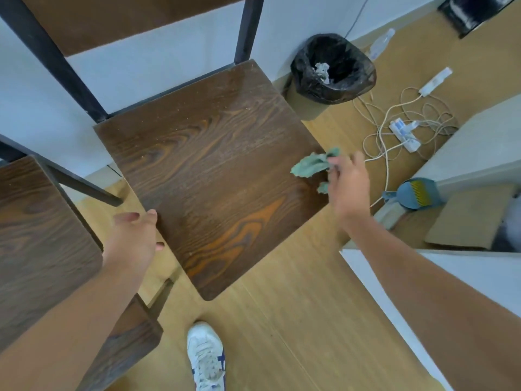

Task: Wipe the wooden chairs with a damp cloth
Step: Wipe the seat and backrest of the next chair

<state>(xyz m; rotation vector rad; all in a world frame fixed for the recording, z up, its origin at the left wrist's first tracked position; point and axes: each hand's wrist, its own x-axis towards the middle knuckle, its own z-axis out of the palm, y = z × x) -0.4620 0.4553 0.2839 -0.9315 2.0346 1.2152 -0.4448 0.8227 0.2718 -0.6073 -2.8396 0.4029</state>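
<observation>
The green cloth point(313, 165) is crumpled into a loose strip whose long axis runs from the right edge of the chair seat point(214, 170) inward and slightly toward the front, with its free end lying on the wood near the seat's right edge. The other end is bunched up at the right hand point(348, 184), and a small scrap of it shows below the fingers point(334, 165), closer to the front.

The right arm reaches forward from the lower right, the back of the hand turned up, the wrist just past the seat's right edge. Its fingers are curled together on the bunched end of the cloth, which comes out on their left side, toward the seat's middle.

The left hand point(132, 238) comes in from the lower left and grips the seat's left front edge, thumb on top of the wood, the other fingers curled under the edge and mostly hidden. A second chair point(42, 235) of the same dark wood stands just beside it on the left.

On the floor point(282, 320) beyond the seat's right corner stands a bin point(332, 69) lined with a black bag.
</observation>
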